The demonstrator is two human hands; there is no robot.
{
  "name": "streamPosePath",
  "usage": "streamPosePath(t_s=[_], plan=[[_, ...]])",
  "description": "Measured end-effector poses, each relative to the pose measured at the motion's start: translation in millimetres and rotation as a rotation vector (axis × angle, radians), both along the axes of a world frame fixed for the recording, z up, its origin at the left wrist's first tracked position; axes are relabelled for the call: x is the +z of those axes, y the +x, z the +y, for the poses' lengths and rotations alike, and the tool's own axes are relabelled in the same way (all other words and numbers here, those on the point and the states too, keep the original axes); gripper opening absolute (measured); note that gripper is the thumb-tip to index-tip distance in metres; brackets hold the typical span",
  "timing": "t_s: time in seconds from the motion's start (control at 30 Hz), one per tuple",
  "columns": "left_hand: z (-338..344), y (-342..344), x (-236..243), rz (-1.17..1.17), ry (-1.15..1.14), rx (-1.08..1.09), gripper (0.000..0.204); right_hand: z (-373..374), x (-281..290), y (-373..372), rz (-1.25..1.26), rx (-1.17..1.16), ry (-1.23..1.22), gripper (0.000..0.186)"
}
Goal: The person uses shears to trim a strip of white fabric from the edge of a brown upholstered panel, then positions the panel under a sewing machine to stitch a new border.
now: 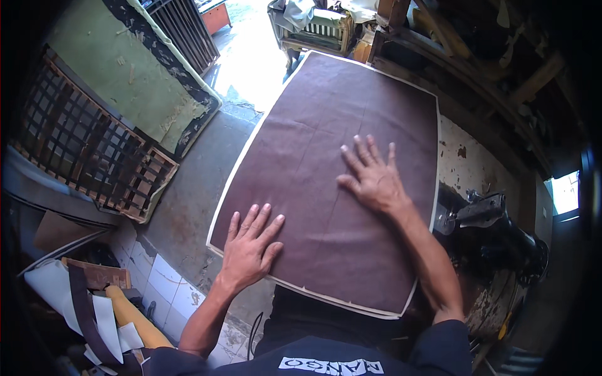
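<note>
A large four-sided panel of dark brown leather-like material spreads out in front of my body, with a pale layer showing along its edges. Faint creases and lines run across its surface. My left hand lies on the near left part of the panel, palm down with fingers stretched. Farther up and to the right, my right hand rests flat near the panel's middle, its fingers spread. Neither hand grips anything. What supports the panel underneath is mostly hidden.
A black sewing machine stands right of the panel. Frames with webbing and a green padded panel lean at the left. Material scraps and a yellow roll lie lower left. A slatted wooden piece stands at the back.
</note>
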State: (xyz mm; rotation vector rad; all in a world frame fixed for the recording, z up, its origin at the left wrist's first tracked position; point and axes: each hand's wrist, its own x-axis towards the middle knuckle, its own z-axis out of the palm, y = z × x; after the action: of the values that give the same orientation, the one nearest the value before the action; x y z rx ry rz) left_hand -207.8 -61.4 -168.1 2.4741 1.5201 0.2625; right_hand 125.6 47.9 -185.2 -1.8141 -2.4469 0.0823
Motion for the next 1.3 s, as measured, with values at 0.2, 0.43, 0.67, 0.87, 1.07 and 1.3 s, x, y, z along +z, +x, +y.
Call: streamPosePath(t_s=[0.2, 0.43, 0.67, 0.87, 1.07, 1.3], plan=[[33, 34, 25, -0.351, 0.056, 0.084, 0.034, -217, 29, -88, 0.53, 0.941, -0.294, 0.063], [45, 91, 16, -0.074, 0.233, -0.279, 0.055, -209, 55, -14, 0.302, -0.202, 0.285, 0.048], [61, 175, 43, 0.052, -0.301, -0.355, 0.047, -367, -1, -55, 0.783, -1.164, 0.461, 0.046], [73, 270, -17, 0.025, 0.032, -0.628, 0.067, -383, -22, -73, 1.494, -1.027, 0.041, 0.032], [107, 329, -22, -0.049, 0.042, -0.556, 0.061, -444, 15, -65, 1.366, -1.02, -0.391, 0.04], [112, 369, -27, -0.051, 0.032, -0.551, 0.063, -452, 11, -24, 1.19, -0.94, -0.704, 0.061]])
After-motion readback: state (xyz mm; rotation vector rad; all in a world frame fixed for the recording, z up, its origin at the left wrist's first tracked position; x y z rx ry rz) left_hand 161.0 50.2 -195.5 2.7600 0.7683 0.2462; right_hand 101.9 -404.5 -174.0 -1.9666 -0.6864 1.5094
